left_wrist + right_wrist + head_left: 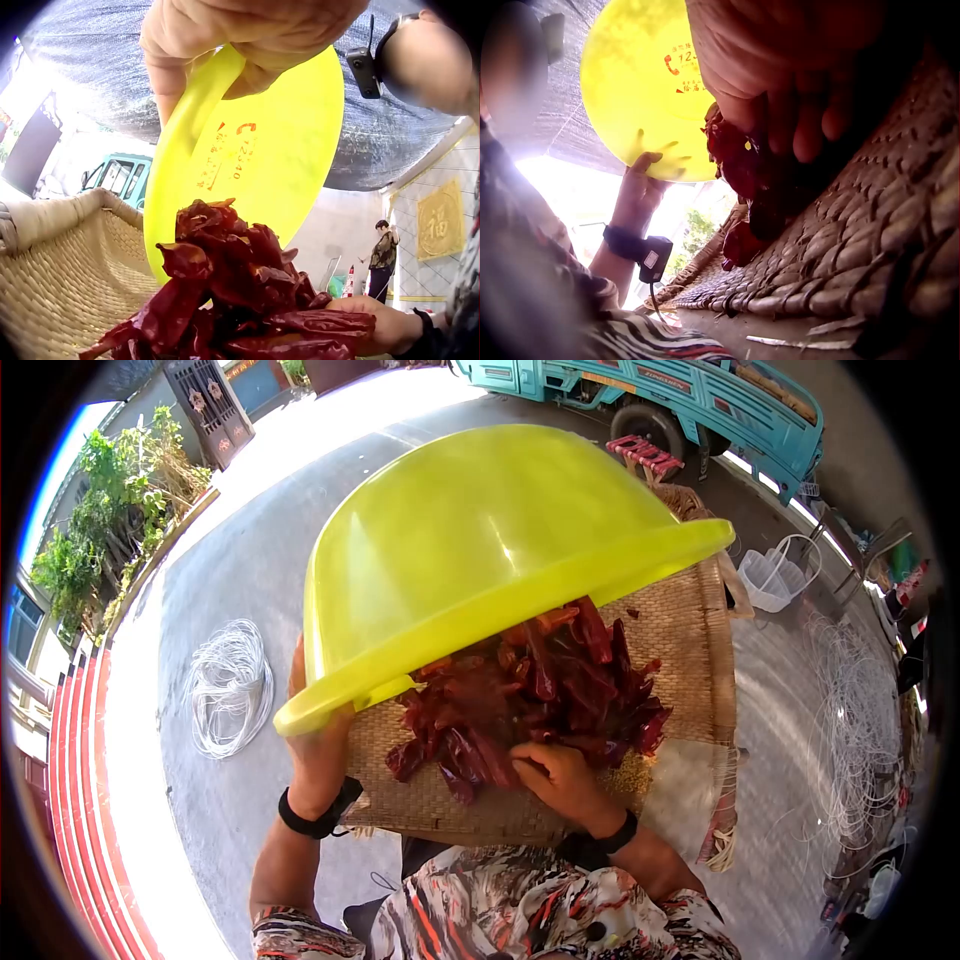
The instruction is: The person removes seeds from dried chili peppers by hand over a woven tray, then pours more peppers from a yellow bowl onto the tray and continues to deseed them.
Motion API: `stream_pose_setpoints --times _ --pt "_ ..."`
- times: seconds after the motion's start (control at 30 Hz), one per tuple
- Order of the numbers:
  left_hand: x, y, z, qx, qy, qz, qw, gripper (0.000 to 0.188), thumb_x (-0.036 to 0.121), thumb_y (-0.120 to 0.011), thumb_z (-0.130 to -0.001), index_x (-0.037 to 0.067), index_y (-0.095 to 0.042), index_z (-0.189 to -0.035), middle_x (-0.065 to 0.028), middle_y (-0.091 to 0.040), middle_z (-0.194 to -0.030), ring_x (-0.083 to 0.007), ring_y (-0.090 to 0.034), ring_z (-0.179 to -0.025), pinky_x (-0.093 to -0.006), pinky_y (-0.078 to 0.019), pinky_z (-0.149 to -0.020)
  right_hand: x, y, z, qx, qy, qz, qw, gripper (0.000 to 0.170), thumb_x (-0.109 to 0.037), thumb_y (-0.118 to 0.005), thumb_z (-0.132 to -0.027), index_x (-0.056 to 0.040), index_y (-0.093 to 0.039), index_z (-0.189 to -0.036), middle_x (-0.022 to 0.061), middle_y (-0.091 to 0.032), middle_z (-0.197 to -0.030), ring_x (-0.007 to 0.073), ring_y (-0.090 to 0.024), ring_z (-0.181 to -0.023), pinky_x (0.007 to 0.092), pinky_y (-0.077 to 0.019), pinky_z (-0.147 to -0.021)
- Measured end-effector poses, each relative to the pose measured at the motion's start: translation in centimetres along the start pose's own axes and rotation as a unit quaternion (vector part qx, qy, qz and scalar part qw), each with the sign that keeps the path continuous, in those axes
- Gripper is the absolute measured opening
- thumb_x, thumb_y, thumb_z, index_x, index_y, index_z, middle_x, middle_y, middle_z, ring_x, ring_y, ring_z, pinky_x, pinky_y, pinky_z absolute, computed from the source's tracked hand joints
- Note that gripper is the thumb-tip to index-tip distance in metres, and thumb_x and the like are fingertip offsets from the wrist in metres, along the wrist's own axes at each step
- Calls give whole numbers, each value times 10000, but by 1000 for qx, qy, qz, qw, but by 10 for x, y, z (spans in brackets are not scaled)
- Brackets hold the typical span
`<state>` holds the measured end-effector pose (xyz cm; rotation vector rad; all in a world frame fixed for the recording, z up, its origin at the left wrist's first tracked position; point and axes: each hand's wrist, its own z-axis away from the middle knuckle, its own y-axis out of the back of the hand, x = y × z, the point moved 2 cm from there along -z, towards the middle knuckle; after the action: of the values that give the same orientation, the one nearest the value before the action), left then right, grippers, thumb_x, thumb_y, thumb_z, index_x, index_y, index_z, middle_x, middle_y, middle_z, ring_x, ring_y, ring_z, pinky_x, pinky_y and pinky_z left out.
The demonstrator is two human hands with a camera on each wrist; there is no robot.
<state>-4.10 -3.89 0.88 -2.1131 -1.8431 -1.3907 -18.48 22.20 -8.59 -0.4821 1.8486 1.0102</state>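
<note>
Basin [480, 530], bright yellow, is filling the upper centre of the head view, tilted with its mouth facing down toward the bottom of the frame. Dark red dried peppers [540, 690] are lying in a heap at the centre, partly under the rim, on a woven tray [695, 650]. The left hand [322, 755], left of centre, is gripping the rim, fingers curled round it. The right hand [565, 785], below centre, is touching the near edge of the heap; whether it is grasping any peppers, I cannot tell.

Emptying the basin onto the tray is probably well along, since a large heap is already resting on the weave. The basin is not yet standing upright or set aside, and the peppers are sitting in one mound, so any spreading is seemingly still left to do. Pale yellow bits, perhaps seeds [632, 775], are lying right of the right hand.

The basin's wall is hiding the back of the heap, so how many peppers are remaining inside is unclear. In the right wrist view, deep shadow is swallowing the peppers beneath the fingers. In the left wrist view, the bottom edge is cutting off the heap, and red lettering [225, 157] on the basin is showing only partly legibly.
</note>
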Motion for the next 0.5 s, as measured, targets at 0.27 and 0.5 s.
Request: stream_pose_setpoints --times 0.27,0.5 --pt "27 -14 1 46 72 162 983 397 50 -652 -944 -46 -548 -1314 -102 -652 -1160 -170 -618 -1019 -303 -490 -908 -22 15 6 33 68 -92 993 145 -119 -583 -956 -1 -665 -938 81 -654 -820 131 -631 -634 274 -491 -600" --pt "23 -31 1 87 72 191 975 380 25 -660 -933 -42 -553 -1291 -84 -633 -1194 -173 -597 -1044 -302 -472 -932 -9 50 11 366 39 -202 908 154 -143 -516 -1016 -25 -606 -1058 68 -631 -949 131 -618 -825 266 -492 -715"
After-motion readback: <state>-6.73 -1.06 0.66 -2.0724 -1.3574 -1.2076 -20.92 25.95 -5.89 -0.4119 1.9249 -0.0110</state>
